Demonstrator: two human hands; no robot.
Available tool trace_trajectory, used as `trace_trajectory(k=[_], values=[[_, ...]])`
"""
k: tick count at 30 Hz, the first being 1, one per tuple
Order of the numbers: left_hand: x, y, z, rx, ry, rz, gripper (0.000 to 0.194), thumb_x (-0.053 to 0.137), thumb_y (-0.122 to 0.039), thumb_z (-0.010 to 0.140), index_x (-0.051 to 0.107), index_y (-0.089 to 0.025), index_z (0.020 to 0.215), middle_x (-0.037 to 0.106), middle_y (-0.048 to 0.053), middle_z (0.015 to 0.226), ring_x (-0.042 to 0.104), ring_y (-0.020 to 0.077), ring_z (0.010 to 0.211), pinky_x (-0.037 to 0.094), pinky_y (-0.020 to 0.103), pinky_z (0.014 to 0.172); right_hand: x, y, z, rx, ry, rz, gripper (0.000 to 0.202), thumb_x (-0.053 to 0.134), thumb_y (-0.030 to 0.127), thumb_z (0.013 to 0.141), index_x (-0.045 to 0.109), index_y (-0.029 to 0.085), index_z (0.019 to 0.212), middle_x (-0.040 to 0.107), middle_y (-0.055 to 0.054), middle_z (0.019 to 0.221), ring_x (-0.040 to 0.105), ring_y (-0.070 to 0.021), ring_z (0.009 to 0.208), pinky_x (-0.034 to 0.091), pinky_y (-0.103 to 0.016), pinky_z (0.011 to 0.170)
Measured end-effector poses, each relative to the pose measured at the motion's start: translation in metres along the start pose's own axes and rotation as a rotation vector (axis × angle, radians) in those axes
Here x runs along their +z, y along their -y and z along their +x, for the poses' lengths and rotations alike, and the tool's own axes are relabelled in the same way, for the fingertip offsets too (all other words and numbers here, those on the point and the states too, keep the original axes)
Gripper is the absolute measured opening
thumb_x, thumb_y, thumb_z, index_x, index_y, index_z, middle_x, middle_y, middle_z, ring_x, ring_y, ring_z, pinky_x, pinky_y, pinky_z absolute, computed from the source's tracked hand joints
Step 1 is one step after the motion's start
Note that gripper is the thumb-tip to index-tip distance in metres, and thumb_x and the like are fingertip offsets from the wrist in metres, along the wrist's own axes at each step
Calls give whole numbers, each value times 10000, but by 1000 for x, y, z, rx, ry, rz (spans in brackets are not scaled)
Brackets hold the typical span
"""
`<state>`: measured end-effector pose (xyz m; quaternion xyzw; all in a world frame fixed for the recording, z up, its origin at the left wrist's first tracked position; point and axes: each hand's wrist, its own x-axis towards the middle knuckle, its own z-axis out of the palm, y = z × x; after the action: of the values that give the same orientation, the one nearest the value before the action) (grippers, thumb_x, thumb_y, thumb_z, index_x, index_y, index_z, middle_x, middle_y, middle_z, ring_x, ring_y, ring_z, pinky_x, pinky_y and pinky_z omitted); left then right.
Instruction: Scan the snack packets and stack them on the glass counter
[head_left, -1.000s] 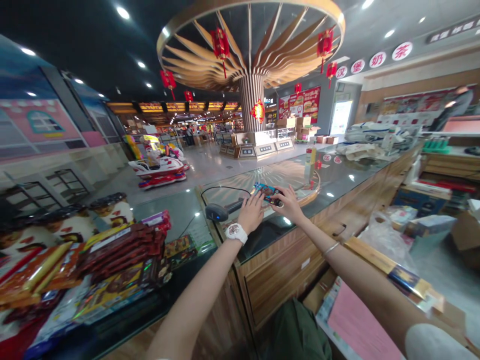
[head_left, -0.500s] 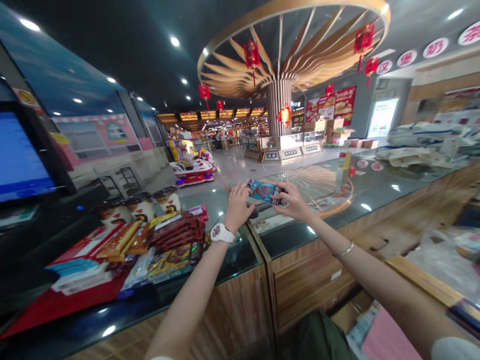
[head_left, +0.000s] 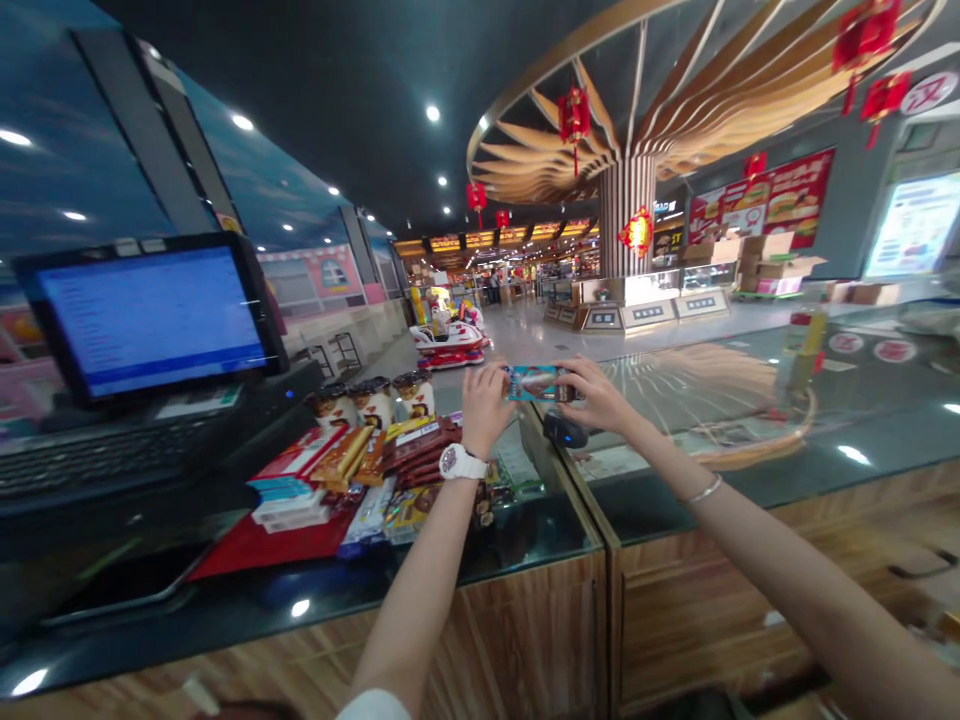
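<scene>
Between my hands, above the glass counter (head_left: 517,555), is a small blue snack pack (head_left: 532,383) with a brown picture on its front. My left hand (head_left: 485,408), with a white watch on the wrist, is closed on the pack's left end. The right end is pinched by my right hand (head_left: 600,398); a thin bracelet circles that wrist. A black computer mouse (head_left: 564,430) lies just below the pack. To the left of my left hand, chocolate bars (head_left: 424,450) in brown wrappers are piled beside orange-gold bars (head_left: 347,457).
Several lidded cups (head_left: 373,403) stand behind the snacks. White and red boxes (head_left: 292,485) are stacked on a red sheet (head_left: 255,548). A lit monitor (head_left: 157,315) and a keyboard (head_left: 97,465) occupy the left. A yellowish bottle or carton (head_left: 804,345) stands on the right-hand counter.
My view has swung left, bringing the whole monitor and the keyboard into sight. Both hands still hold the blue pack, which now sits more level and above the mouse.
</scene>
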<state>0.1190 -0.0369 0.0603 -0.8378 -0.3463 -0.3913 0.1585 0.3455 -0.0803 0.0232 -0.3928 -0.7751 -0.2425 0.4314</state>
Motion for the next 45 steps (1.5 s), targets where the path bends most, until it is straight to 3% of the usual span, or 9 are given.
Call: trace_trajectory(k=[4,9,18,27,30,34,39,45], values=[[4,0,-1,-29,-59,17,89,621,-205,841,560,-232,899,632,61,1278,546,248,1230,251,523,1186,12,-11,6,33,-45,31,356,601,278,830,581,220,1181,578,-135,1346,511,-274,1283,308,-546,1146],[9,5,-5,14,-59,-11,137,659,-171,809,561,-234,881,654,51,1227,571,244,1195,259,520,1180,21,-20,-6,65,-72,99,394,634,310,842,560,231,1222,577,-138,1314,517,-293,1258,382,-535,1088],[10,8,-9,105,-60,-190,323,687,-136,770,531,-211,1043,565,115,1370,509,271,1294,372,498,1119,15,-20,-13,118,-49,245,340,538,373,928,537,234,1238,519,-146,1369,479,-280,1299,385,-506,1088],[5,10,-12,140,-20,-181,222,569,-134,868,580,-235,1066,664,52,1251,594,215,1186,336,463,1139,13,-20,-13,175,12,366,372,440,460,970,536,213,1231,594,-120,1209,549,-262,1165,446,-463,1017],[4,8,-12,118,-13,-133,215,574,-159,881,603,-245,1076,680,42,1225,603,217,1161,332,462,1136,10,-17,-12,172,33,326,357,432,449,976,559,214,1213,597,-126,1228,552,-261,1178,462,-458,1002],[4,7,-13,80,-38,-84,192,598,-213,896,627,-250,1082,712,34,1145,625,221,1104,332,463,1130,8,-11,-11,140,-43,163,364,574,439,907,590,212,1191,577,-139,1293,531,-278,1225,431,-488,1050],[12,10,-14,26,-19,-110,205,601,-235,908,634,-246,1110,722,30,1141,635,216,1115,326,453,1137,15,-9,-12,89,-92,0,217,542,333,930,646,241,1097,675,-77,1049,619,-238,1032,405,-508,1084],[17,10,-15,48,-48,-111,232,603,-212,899,616,-226,1130,698,48,1163,621,214,1115,377,412,1096,20,-11,-15,92,-132,-58,226,537,345,942,667,237,1092,690,-73,1025,624,-233,995,392,-511,1091]])
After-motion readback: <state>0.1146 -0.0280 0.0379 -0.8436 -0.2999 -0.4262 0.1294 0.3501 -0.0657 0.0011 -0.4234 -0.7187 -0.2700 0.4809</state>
